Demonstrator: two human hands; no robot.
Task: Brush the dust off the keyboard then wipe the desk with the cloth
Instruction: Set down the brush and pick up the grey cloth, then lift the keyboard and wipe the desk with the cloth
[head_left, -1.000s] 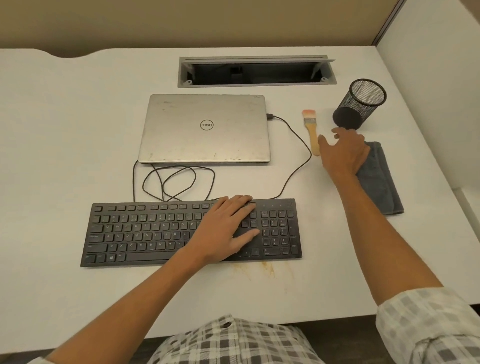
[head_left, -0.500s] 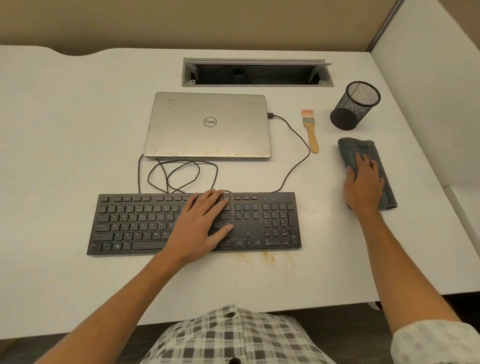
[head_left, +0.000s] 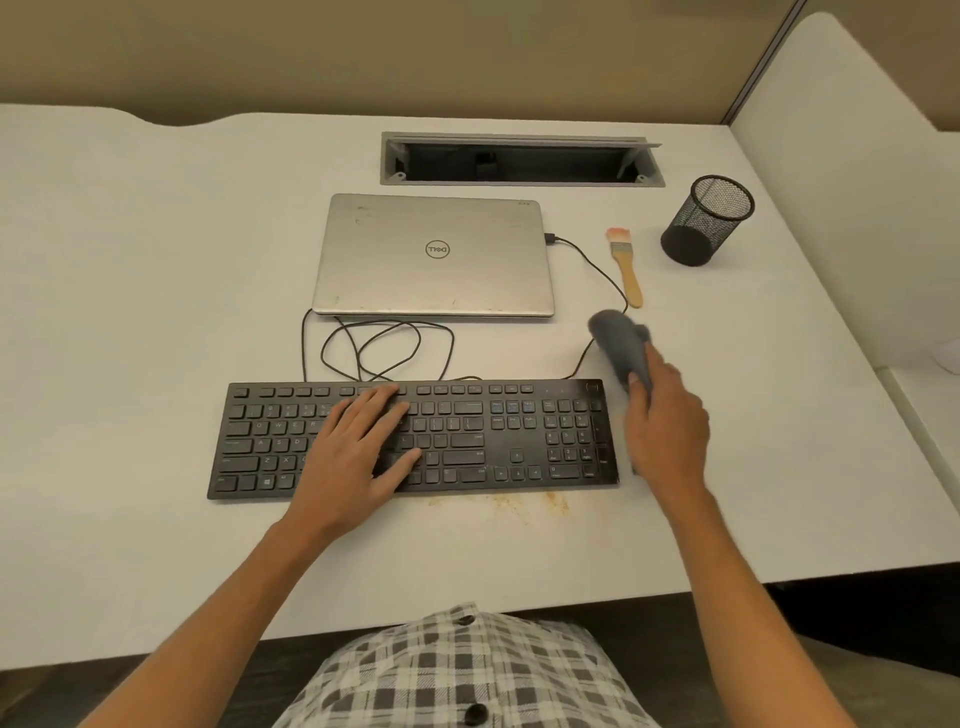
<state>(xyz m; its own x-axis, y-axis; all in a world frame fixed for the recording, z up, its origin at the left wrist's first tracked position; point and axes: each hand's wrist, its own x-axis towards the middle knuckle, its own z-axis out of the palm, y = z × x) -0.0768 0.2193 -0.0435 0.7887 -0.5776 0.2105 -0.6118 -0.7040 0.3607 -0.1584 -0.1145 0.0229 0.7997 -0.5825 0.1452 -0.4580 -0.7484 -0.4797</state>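
Cloth (head_left: 621, 345) is soft, light and floppy, so my right hand (head_left: 667, 431) grips it bunched, seemingly near one end. My left hand (head_left: 358, 447) lies spread on the keyboard (head_left: 519, 436).

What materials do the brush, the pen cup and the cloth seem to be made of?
Brush: the handle looks like pale unvarnished wood, tan and matt; the bristles are pinkish, fibre unclear.
Pen cup: black wire mesh, probably metal, since light shows through its wall.
Cloth: soft grey fabric, perhaps microfibre; it droops limp from the right hand.
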